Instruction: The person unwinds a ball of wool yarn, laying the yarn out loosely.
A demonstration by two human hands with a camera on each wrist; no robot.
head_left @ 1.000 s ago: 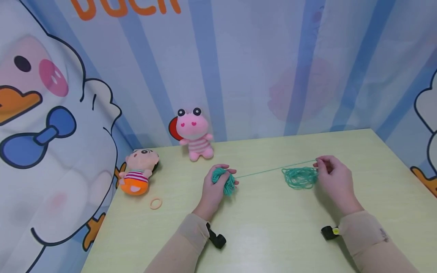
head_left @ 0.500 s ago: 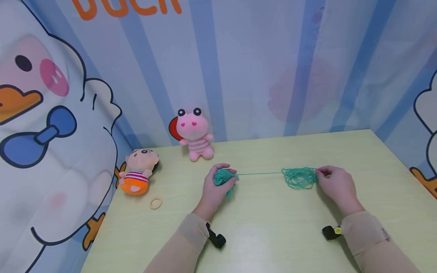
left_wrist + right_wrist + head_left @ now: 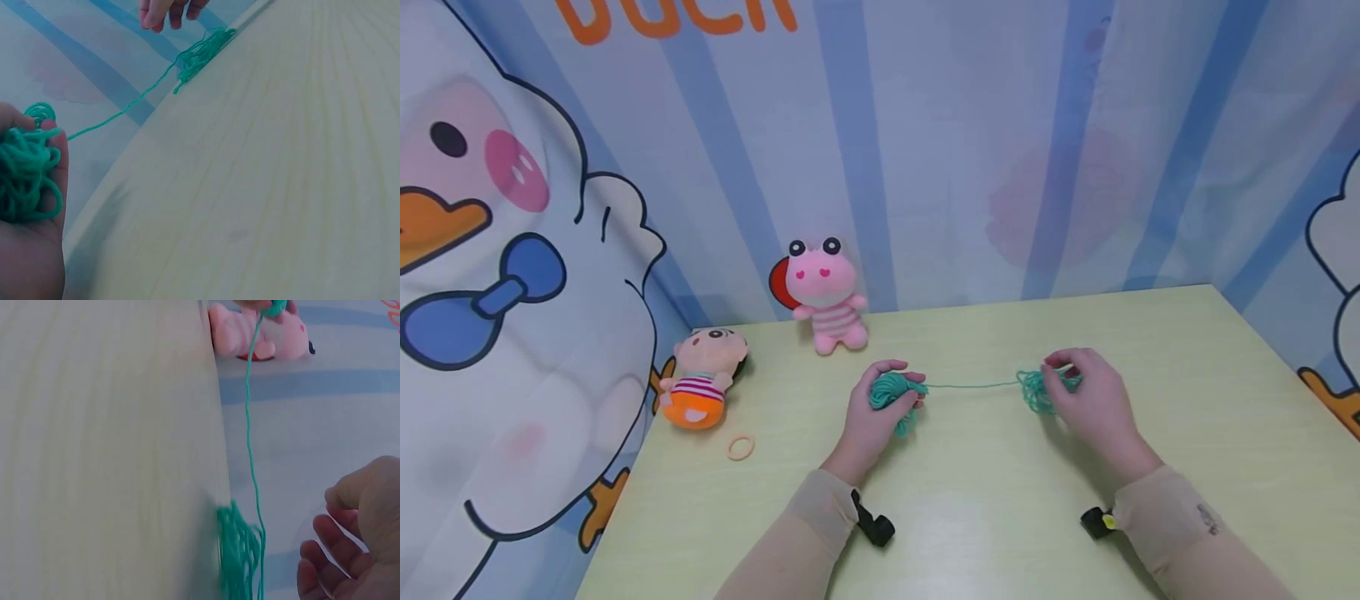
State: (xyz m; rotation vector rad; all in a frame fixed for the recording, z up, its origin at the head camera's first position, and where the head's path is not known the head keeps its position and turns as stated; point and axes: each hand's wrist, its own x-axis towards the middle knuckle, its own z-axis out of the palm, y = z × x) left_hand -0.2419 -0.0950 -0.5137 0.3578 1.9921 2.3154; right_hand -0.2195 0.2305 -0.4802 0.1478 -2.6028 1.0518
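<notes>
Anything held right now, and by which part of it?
Left grip holds the green yarn bundle round its middle. Right grip holds nothing, hovers above the loose yarn coil.

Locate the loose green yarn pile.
In the head view, the loose pile lies on the table, right of centre, partly hidden by the right grip; a strand joins it to the bundle in the left grip.

Got a pale wood-grain table (image 3: pixel 985 517) under left hand (image 3: pixel 862 433) and right hand (image 3: pixel 1099 408), carrying a loose pile of green yarn (image 3: pixel 203 53) just below the right, a pink plush toy (image 3: pixel 831 321) upright beyond the left, and, left of the left, a plush doll (image 3: pixel 696 404) plus a thin ring (image 3: pixel 731 452) closer in.
</notes>
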